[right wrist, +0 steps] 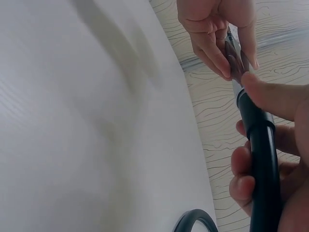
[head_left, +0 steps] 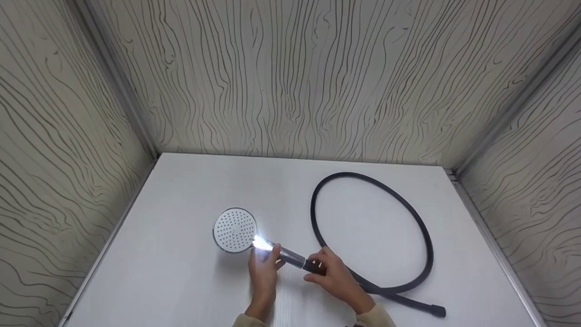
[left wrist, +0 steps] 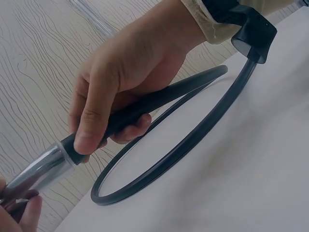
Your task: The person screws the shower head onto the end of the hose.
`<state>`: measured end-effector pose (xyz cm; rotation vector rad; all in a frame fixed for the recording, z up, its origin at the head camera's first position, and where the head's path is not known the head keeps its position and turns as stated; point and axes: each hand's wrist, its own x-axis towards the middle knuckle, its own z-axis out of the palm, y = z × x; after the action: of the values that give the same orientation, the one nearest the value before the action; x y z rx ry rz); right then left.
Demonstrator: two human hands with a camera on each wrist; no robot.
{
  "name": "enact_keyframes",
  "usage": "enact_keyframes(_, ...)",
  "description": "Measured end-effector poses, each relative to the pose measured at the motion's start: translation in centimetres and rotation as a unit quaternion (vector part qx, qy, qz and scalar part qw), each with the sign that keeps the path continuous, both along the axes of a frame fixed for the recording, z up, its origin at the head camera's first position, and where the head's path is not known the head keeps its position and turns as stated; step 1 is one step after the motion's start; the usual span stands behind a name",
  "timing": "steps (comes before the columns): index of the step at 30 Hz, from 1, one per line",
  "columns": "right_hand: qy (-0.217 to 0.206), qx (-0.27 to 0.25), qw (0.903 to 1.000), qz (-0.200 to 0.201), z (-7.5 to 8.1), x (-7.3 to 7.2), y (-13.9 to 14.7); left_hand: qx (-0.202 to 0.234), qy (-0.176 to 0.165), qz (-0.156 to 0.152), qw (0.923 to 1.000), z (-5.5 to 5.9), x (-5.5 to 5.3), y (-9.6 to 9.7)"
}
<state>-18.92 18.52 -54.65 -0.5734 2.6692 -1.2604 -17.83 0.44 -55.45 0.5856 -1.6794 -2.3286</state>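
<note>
A round shower head [head_left: 235, 230] with a pale, dotted face and a shiny silver handle [head_left: 290, 257] is held above the white table. My left hand [head_left: 264, 274] grips the handle near its middle, thumb on top. With fingers and thumb, my right hand [head_left: 333, 274] grips the end of a black shower hose [left wrist: 140, 110], whose collar [right wrist: 253, 113] meets the handle's lower end. Whether the collar is threaded on, I cannot tell. In the left wrist view, the left fingers [left wrist: 31, 212] show only at the lower left corner.
From my right hand the hose loops [head_left: 429, 240] over the right side of the white table [head_left: 181, 190]. Its other end [head_left: 438, 311] lies near the front right. Wood-patterned panels [head_left: 281, 81] stand at the back and both sides.
</note>
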Motion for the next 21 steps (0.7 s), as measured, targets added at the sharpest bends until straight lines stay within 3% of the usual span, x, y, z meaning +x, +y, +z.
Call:
enact_keyframes(5, 0.021, -0.009, 0.9996, -0.016, -0.16, 0.08, -0.02, -0.009, -0.009, -0.003, 0.9999, 0.01, -0.05, 0.08)
enact_keyframes(9, 0.030, -0.009, 0.9995, 0.006, 0.01, 0.18, 0.06, -0.006, -0.005, -0.005, 1.0000, 0.15, -0.04, 0.01)
enact_keyframes(14, 0.003, -0.004, 0.9994, 0.033, 0.25, 0.13, 0.19, -0.008, -0.007, -0.007, 0.9999, 0.17, -0.05, -0.12)
enact_keyframes(21, -0.020, -0.023, 0.9994, 0.017, -0.09, 0.09, 0.02, -0.021, -0.015, 0.004, 0.9997, -0.32, 0.08, -0.07)
